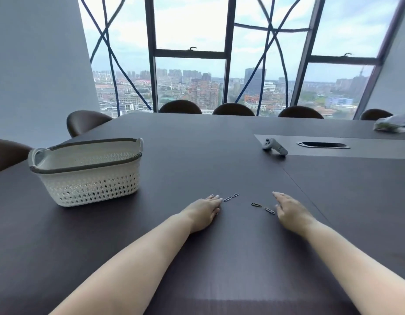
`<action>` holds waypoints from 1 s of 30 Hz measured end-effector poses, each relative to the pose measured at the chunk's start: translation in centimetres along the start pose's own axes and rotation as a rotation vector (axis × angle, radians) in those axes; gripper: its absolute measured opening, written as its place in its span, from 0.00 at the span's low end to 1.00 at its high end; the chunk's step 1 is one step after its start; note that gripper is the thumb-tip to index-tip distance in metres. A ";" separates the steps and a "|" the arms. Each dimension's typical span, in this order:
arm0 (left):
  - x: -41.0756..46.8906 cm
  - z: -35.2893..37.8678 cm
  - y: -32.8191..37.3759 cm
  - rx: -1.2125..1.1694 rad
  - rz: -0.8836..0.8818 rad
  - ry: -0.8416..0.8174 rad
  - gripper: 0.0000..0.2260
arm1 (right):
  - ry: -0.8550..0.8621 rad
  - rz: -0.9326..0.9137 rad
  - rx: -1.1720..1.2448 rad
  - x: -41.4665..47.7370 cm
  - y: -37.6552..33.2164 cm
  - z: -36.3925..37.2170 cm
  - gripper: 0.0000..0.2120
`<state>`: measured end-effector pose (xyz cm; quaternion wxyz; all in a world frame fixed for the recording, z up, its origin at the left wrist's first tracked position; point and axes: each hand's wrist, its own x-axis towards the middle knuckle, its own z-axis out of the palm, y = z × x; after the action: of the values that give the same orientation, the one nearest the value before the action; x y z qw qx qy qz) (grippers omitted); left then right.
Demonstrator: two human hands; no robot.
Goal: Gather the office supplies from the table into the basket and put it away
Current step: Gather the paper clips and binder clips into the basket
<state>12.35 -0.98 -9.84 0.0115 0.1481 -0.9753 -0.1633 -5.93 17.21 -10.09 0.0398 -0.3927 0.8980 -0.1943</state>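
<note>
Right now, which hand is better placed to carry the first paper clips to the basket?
Left, probably. The left hand lies flat right beside two paper clips, and the basket stands on that side. The right hand would have to cross over.

High-rise office meeting room; long dark table point(197, 155); chairs point(180, 107) along tall windows point(190, 64).

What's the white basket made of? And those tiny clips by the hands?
The basket looks like matte white moulded plastic: its holes form a neat repeating pattern. The paper clips seem thin bent grey metal wire, though too small to be sure.
</note>
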 end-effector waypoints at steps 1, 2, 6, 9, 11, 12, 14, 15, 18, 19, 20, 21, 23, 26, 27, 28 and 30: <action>0.4 0.1 0.4 -0.026 0.022 0.016 0.19 | 0.023 0.027 -0.010 -0.4 0.7 -0.2 0.23; 0.6 0.2 0.8 -0.059 0.038 0.038 0.19 | 0.058 0.047 -0.028 -0.8 1.0 -0.3 0.24; 1.0 0.1 1.4 -0.100 0.020 0.189 0.14 | 0.091 -0.003 -0.030 -1.0 0.8 -0.1 0.17; 1.0 0.1 0.5 0.053 0.013 0.285 0.11 | 0.068 -0.109 0.071 0.0 -0.5 0.5 0.11; 0.8 0.1 -0.3 0.099 -0.003 0.310 0.11 | 0.067 -0.168 0.123 0.9 -1.7 0.9 0.09; 0.6 0.1 -0.6 0.088 -0.025 0.316 0.12 | 0.064 -0.195 0.140 1.3 -2.3 1.1 0.09; 0.1 -0.2 -1.1 0.028 -0.052 0.305 0.13 | 0.057 -0.233 0.183 2.0 -3.4 1.4 0.10; -0.1 -0.4 -1.2 -0.006 -0.050 0.281 0.15 | 0.055 -0.246 0.204 2.4 -3.8 1.4 0.11; 0.1 -0.7 -1.5 -0.081 -0.028 0.198 0.21 | 0.005 -0.287 0.096 3.7 -4.1 1.5 0.17; 0.4 -0.7 -1.6 -0.083 -0.019 0.189 0.22 | -0.045 -0.303 0.036 4.1 -4.1 1.6 0.19; 0.8 -0.6 -1.6 -0.089 -0.009 0.184 0.21 | -0.099 -0.327 0.000 4.4 -4.2 1.7 0.20; 1.2 -0.5 -1.6 -0.103 -0.001 0.181 0.20 | -0.141 -0.353 -0.014 4.5 -4.2 1.9 0.20; 1.9 -0.4 -1.5 -0.124 0.027 0.181 0.16 | -0.155 -0.398 0.009 4.5 -4.0 2.0 0.18; 2.5 -0.3 -1.4 -0.128 0.075 0.208 0.10 | -0.086 -0.420 0.094 3.9 -2.9 1.6 0.14; 2.5 -0.3 -1.4 -0.135 0.087 0.217 0.09 | -0.064 -0.403 0.146 3.7 -2.4 1.4 0.13; 2.6 -0.3 -1.3 -0.148 0.098 0.219 0.09 | -0.051 -0.384 0.204 3.5 -1.9 1.0 0.12; 2.5 -0.4 -1.0 -0.178 0.110 0.185 0.14 | -0.075 -0.364 0.224 3.1 -1.1 0.4 0.14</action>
<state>10.26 -2.74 -9.84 0.1234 0.1074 -0.9583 -0.2342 -7.20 14.20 -9.83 0.0808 -0.5483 0.7832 -0.2820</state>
